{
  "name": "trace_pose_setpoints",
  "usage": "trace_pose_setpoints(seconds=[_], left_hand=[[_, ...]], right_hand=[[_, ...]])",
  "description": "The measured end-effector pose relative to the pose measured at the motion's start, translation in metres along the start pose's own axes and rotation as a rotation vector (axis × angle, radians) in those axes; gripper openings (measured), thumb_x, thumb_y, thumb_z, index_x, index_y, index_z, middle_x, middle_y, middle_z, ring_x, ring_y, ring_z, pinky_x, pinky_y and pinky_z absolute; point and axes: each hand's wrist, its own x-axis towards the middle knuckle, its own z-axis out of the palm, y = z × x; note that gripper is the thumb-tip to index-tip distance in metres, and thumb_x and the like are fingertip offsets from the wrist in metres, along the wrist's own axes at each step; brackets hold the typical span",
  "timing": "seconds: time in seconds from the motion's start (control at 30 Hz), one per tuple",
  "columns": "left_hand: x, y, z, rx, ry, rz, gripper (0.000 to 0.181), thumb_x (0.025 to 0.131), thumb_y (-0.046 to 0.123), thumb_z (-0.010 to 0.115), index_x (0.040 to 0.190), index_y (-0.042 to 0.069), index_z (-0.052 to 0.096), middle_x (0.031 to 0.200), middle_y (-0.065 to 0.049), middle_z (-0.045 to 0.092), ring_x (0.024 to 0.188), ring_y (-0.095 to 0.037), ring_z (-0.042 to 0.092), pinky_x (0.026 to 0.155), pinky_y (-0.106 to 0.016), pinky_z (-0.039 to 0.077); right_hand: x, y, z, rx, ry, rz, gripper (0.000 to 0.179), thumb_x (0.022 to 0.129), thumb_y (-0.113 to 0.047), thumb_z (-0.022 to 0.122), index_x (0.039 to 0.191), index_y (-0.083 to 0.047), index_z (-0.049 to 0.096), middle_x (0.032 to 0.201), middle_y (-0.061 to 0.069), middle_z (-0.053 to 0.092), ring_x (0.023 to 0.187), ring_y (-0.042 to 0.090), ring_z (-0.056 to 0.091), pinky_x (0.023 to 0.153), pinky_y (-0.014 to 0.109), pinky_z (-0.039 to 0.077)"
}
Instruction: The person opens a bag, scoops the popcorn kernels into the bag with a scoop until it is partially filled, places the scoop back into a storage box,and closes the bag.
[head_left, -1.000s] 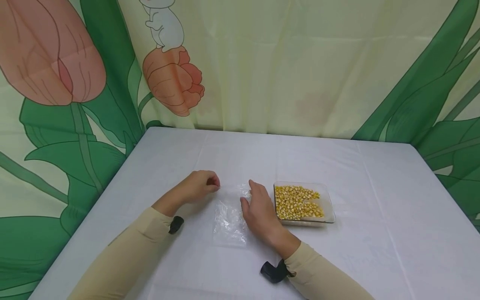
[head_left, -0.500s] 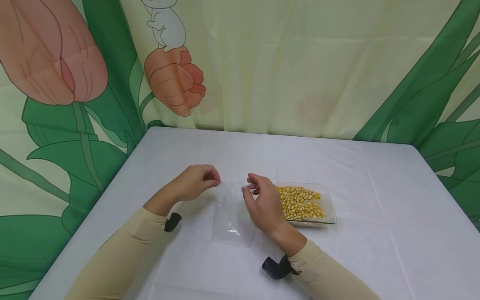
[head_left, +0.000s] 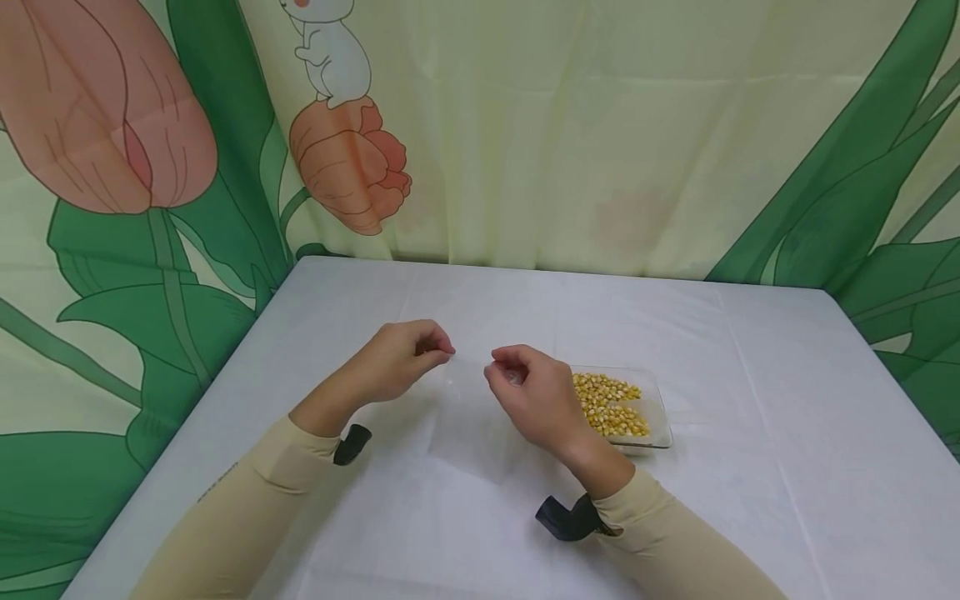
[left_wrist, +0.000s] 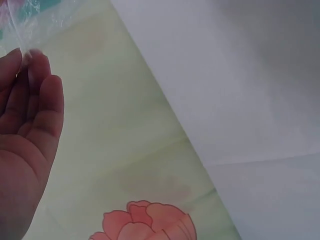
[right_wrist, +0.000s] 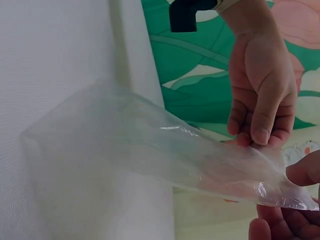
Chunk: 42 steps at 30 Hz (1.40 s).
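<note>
A clear plastic bag [head_left: 472, 425] hangs between the two hands, thin and hard to make out against the white cloth. My left hand [head_left: 393, 362] pinches one top edge of it between thumb and fingertips. On the other side, my right hand [head_left: 538, 398] holds the bag with curled fingers. Seen from the right wrist, the bag [right_wrist: 140, 145] stretches wide and flat-looking toward the table, its mouth end bunched near the fingers. Just right of the right hand sits a clear rectangular container [head_left: 662, 417] of yellow corn kernels [head_left: 611, 404], partly hidden by that hand.
A white cloth [head_left: 750, 500] covers the table. Behind it hangs a cream curtain [head_left: 600, 150] printed with tulips, leaves and a rabbit. Black wrist cameras [head_left: 570, 518] sit on both sleeved wrists.
Both hands have risen, lifting the bag from where it lay on the table. The right hand moved slightly right, its fingers curling in, and now covers more of the container.
</note>
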Motion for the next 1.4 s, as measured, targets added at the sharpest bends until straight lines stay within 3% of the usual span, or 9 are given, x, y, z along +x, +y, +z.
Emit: trace_pose_setpoints(seconds=[0.2, 0.5, 0.63, 0.73, 0.8, 0.97, 1.13, 1.4], left_hand=[[-0.001, 0.01, -0.001, -0.011, 0.047, -0.001, 0.007, 0.098, 0.009, 0.065, 0.103, 0.008, 0.07, 0.097, 0.0, 0.07, 0.088, -0.017, 0.063, 0.081, -0.035, 0.053], [0.0, 0.019, 0.002, -0.055, 0.159, -0.018, 0.017, 0.096, 0.012, 0.069, 0.112, 0.006, 0.067, 0.105, -0.003, 0.07, 0.096, -0.02, 0.067, 0.083, -0.036, 0.055], [0.0, 0.02, 0.003, -0.074, 0.24, -0.039, 0.02, 0.095, 0.013, 0.072, 0.112, 0.005, 0.064, 0.106, -0.005, 0.069, 0.098, -0.022, 0.067, 0.086, -0.037, 0.055], [0.0, 0.02, 0.005, -0.063, 0.278, -0.066, 0.018, 0.094, 0.016, 0.073, 0.106, 0.006, 0.064, 0.098, -0.005, 0.068, 0.092, -0.021, 0.065, 0.081, -0.036, 0.055], [-0.001, 0.02, 0.006, -0.057, 0.266, -0.086, 0.017, 0.093, 0.019, 0.074, 0.101, 0.007, 0.065, 0.092, -0.004, 0.067, 0.086, -0.021, 0.062, 0.076, -0.035, 0.054], [-0.002, 0.024, 0.013, -0.118, 0.163, -0.087, 0.016, 0.095, 0.025, 0.071, 0.096, 0.009, 0.069, 0.082, 0.0, 0.065, 0.077, -0.019, 0.058, 0.068, -0.033, 0.05], [-0.001, 0.029, 0.018, -0.217, 0.115, -0.056, 0.019, 0.099, 0.028, 0.066, 0.097, 0.01, 0.072, 0.083, 0.001, 0.067, 0.08, -0.018, 0.061, 0.073, -0.035, 0.051], [-0.002, 0.035, 0.024, -0.299, 0.079, -0.064, 0.026, 0.102, 0.029, 0.06, 0.099, 0.005, 0.071, 0.087, -0.004, 0.069, 0.083, -0.023, 0.066, 0.078, -0.034, 0.054]], right_hand=[[0.0, -0.004, -0.002, 0.048, -0.006, 0.033, 0.014, 0.09, -0.007, 0.072, 0.101, 0.001, 0.073, 0.095, 0.008, 0.074, 0.087, 0.018, 0.072, 0.077, 0.033, 0.058], [0.001, -0.008, -0.003, 0.082, 0.079, 0.004, 0.007, 0.091, -0.004, 0.072, 0.096, 0.001, 0.073, 0.091, 0.008, 0.074, 0.086, 0.021, 0.072, 0.077, 0.036, 0.058], [0.002, -0.009, -0.006, 0.057, 0.111, 0.009, 0.007, 0.091, -0.007, 0.073, 0.094, -0.001, 0.073, 0.087, 0.006, 0.073, 0.078, 0.018, 0.069, 0.071, 0.034, 0.058], [0.003, -0.01, -0.007, 0.039, 0.124, 0.017, 0.007, 0.092, -0.01, 0.073, 0.094, -0.003, 0.072, 0.084, 0.004, 0.072, 0.073, 0.016, 0.065, 0.064, 0.032, 0.054], [0.003, -0.01, -0.007, 0.032, 0.129, 0.019, 0.008, 0.092, -0.011, 0.074, 0.093, -0.004, 0.072, 0.083, 0.004, 0.071, 0.071, 0.015, 0.063, 0.061, 0.031, 0.053], [0.003, -0.011, -0.008, 0.028, 0.132, 0.029, 0.008, 0.092, -0.012, 0.074, 0.093, -0.005, 0.071, 0.082, 0.003, 0.07, 0.07, 0.015, 0.062, 0.06, 0.03, 0.052], [0.002, -0.012, -0.008, 0.031, 0.126, 0.039, 0.008, 0.091, -0.012, 0.075, 0.092, -0.005, 0.071, 0.082, 0.003, 0.07, 0.07, 0.016, 0.062, 0.059, 0.03, 0.051], [0.0, -0.014, -0.005, 0.022, 0.124, 0.022, 0.008, 0.09, -0.01, 0.076, 0.09, -0.004, 0.071, 0.081, 0.004, 0.07, 0.072, 0.016, 0.064, 0.059, 0.029, 0.052]])
